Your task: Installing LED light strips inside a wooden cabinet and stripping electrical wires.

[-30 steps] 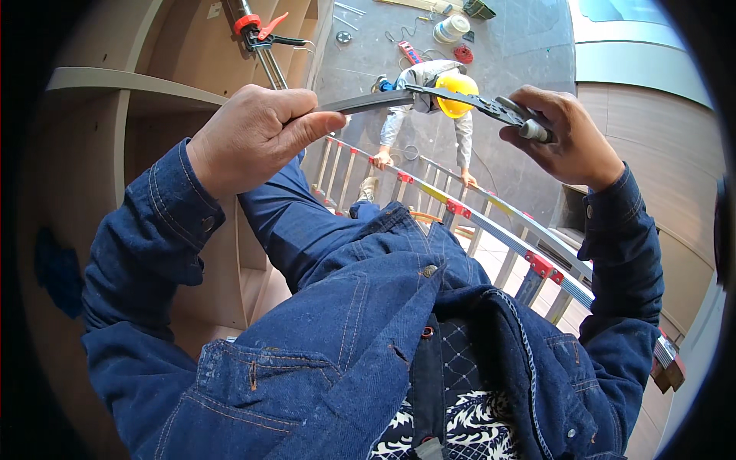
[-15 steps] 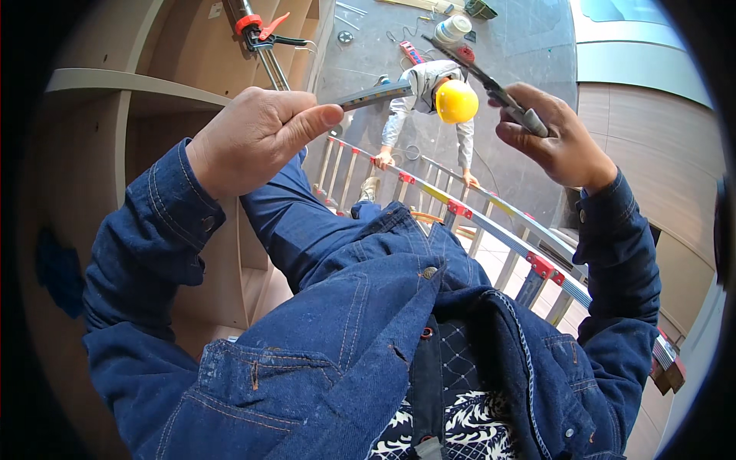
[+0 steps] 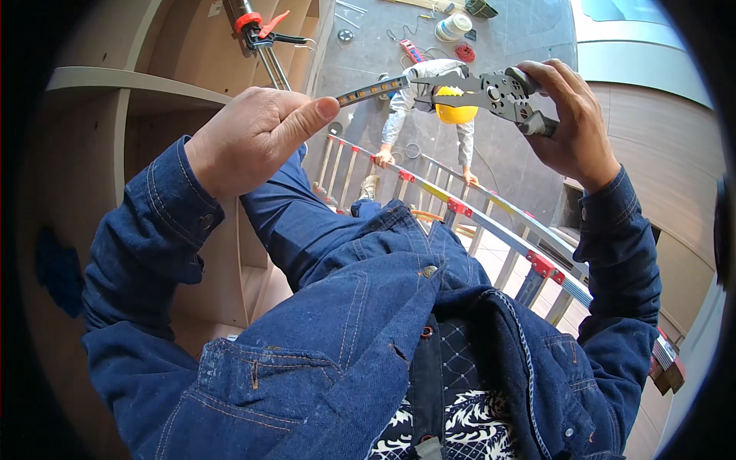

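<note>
My left hand (image 3: pixel 249 146) is closed, its thumb and finger pinching a narrow LED strip (image 3: pixel 373 91) that juts out to the right. Small yellowish chips line the strip's visible face. In my right hand (image 3: pixel 576 126) is a pair of wire-stripping pliers (image 3: pixel 502 96), my fingers wrapped about its handles. The toothed jaws are parted and point left. Their tips lie close to the free end of the strip; whether they touch it I cannot tell.
A stepladder (image 3: pixel 460 207) stands below, held by a person in a yellow helmet (image 3: pixel 458 113). A caulking gun (image 3: pixel 266 38) rests by the cabinet shelves (image 3: pixel 92 80) at left. On the floor are a white bucket (image 3: pixel 452 28) and a red power strip (image 3: pixel 412 51).
The pliers have swung from edge-on to flat and come down toward the strip, their jaws now visibly parted. The LED strip has turned slightly, showing its chips. The person below has shifted a little.
</note>
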`<state>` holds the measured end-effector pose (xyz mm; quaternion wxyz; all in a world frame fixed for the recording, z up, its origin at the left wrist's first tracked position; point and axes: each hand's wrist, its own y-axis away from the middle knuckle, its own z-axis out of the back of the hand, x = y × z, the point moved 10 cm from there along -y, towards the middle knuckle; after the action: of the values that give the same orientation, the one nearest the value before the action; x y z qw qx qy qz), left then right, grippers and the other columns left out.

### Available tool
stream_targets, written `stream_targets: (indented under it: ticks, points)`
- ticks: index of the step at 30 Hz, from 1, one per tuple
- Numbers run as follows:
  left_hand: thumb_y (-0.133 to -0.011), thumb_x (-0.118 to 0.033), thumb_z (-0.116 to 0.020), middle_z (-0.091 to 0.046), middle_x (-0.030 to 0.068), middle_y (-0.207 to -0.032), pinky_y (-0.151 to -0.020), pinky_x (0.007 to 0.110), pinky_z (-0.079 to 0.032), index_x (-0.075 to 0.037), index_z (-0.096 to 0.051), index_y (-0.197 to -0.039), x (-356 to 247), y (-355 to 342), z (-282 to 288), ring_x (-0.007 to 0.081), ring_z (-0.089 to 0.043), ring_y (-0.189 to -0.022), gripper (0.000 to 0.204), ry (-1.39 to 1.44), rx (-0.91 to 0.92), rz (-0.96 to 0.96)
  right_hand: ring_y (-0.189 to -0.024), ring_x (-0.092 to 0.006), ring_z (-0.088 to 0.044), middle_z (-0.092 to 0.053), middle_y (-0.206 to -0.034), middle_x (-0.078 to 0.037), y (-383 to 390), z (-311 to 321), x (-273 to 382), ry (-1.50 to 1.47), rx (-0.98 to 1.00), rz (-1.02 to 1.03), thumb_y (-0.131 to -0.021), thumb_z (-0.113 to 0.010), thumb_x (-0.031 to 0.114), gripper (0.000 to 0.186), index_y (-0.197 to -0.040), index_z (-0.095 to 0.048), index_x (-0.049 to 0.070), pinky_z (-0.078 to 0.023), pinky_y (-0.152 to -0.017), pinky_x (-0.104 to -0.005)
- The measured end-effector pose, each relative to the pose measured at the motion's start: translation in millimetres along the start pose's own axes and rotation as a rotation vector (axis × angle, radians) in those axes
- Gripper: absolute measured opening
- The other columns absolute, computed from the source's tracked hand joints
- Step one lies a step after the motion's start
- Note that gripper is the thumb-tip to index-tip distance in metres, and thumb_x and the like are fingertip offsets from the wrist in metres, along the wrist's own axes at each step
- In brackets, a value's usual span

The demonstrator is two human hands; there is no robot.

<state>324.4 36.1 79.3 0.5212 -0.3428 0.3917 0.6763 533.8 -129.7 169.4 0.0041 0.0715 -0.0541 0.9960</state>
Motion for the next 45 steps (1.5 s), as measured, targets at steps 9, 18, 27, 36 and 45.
stream_targets:
  ticks: [9, 18, 27, 36, 45]
  points:
    - [-0.105, -0.065, -0.038, -0.045, 0.0051, -0.057, -0.05, 0.031, -0.034, -0.011, -0.047, -0.062, 2, 2, -1, 0.0167, -0.041, -0.051, 0.07, 0.101, -0.001, 0.056, -0.082, -0.0242, -0.06, -0.066, -0.1, -0.005, -4, 2, 7, 0.001, -0.019, 0.03, -0.062, -0.089, 0.005, 0.068, -0.125, -0.063, 0.011, -0.048, -0.074, -0.0353]
    - [-0.105, -0.066, -0.038, -0.046, 0.0052, -0.057, -0.05, 0.031, -0.034, -0.01, -0.049, -0.064, -1, 1, 2, 0.0168, -0.042, -0.051, 0.07, 0.113, -0.038, 0.013, -0.08, -0.0229, -0.059, -0.066, -0.099, -0.005, -4, 12, 1, 0.063, -0.044, 0.007, -0.064, -0.088, 0.004, 0.064, -0.123, -0.063, 0.011, -0.048, -0.071, -0.0342]
    - [-0.105, -0.062, -0.043, -0.046, 0.0052, -0.056, -0.049, 0.031, -0.034, -0.01, -0.05, -0.064, -2, -1, 4, 0.0166, -0.041, -0.05, 0.066, 0.032, -0.052, -0.019, -0.078, -0.0223, -0.06, -0.066, -0.096, -0.005, -5, 16, 7, 0.086, -0.042, 0.006, -0.063, -0.087, 0.004, 0.062, -0.12, -0.065, 0.01, -0.048, -0.07, -0.0338]
    - [-0.104, -0.053, -0.056, -0.048, 0.0046, -0.054, -0.044, 0.029, -0.034, -0.009, -0.057, -0.067, -3, -2, 5, 0.0153, -0.041, -0.046, 0.057, 0.05, -0.072, -0.047, -0.077, -0.0211, -0.059, -0.066, -0.094, -0.003, -4, 21, 9, 0.102, -0.045, -0.002, -0.061, -0.085, 0.004, 0.06, -0.117, -0.066, 0.011, -0.048, -0.072, -0.0341]
    - [-0.103, -0.049, -0.06, -0.049, 0.0043, -0.054, -0.043, 0.028, -0.035, -0.008, -0.062, -0.07, -4, -2, 6, 0.0151, -0.043, -0.046, 0.053, 0.036, -0.085, -0.048, -0.078, -0.0199, -0.059, -0.065, -0.092, -0.001, -4, 26, 14, 0.174, -0.109, 0.057, -0.062, -0.084, 0.004, 0.057, -0.115, -0.067, 0.012, -0.048, -0.073, -0.0336]
